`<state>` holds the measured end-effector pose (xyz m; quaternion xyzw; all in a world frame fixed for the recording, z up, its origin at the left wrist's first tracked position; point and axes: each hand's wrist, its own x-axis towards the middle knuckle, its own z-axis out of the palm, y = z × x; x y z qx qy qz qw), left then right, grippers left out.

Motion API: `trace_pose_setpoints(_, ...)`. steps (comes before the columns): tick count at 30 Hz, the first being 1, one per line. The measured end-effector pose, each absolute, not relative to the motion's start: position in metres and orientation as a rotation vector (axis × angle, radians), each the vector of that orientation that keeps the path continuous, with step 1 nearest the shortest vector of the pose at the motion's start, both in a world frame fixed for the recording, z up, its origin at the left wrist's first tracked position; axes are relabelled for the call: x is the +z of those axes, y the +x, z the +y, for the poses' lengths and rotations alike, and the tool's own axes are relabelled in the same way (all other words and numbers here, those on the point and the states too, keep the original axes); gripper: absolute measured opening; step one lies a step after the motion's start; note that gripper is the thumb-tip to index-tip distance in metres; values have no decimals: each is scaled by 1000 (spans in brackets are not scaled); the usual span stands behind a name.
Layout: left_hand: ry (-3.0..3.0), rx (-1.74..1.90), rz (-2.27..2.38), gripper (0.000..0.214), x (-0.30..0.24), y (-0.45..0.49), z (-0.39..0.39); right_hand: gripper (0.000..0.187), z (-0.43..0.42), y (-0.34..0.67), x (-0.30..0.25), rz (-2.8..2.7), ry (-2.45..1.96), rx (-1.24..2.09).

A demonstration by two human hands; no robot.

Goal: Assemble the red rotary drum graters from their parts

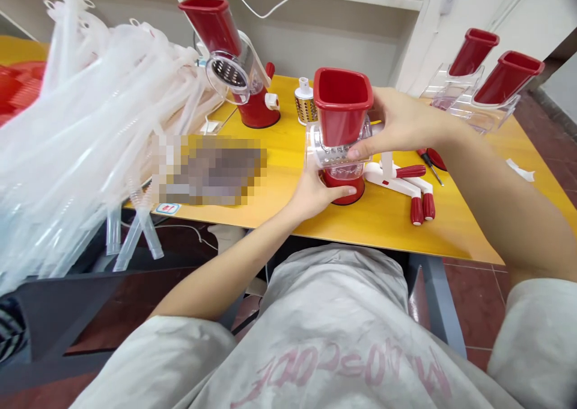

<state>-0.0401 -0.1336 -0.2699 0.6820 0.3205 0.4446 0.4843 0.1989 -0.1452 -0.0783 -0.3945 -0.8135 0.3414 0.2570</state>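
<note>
While the left hand (315,195) curls around the red base and the right hand (401,123) closes on the clear drum housing, the rotary grater (340,135) stands upright, gripped by both, near the yellow bench's (451,228) front edge. Just right of it: white crank handle (396,183) with red grips, screwdriver (430,159) beyond. Toward the far edge: steel drum cutter (305,105), second grater (229,72). Far right corner: two clear housings (505,81) with red hoppers. Left edge: heap of clear plastic tubing (90,132), overhanging. Past the right edge: red tile floor (478,301).
</note>
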Motion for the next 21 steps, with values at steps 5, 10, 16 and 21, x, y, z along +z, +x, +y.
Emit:
trace_pose_setpoints(5,1522,1003,642,108,-259,-58,-105,84,-139,190,-78,-2115,-1135,903)
trace_pose_setpoints(10,1541,797,594,97,-247,-80,-83,87,-143,169,-86,-2082,-1127,846)
trace_pose_setpoints(16,1635,697,591,81,-247,-89,-66,102,-150,158,-87,-2089,-1109,840)
trace_pose_setpoints(21,1602,657,512,87,-246,-89,-76,100,-152,163,-79,-2134,-1113,821)
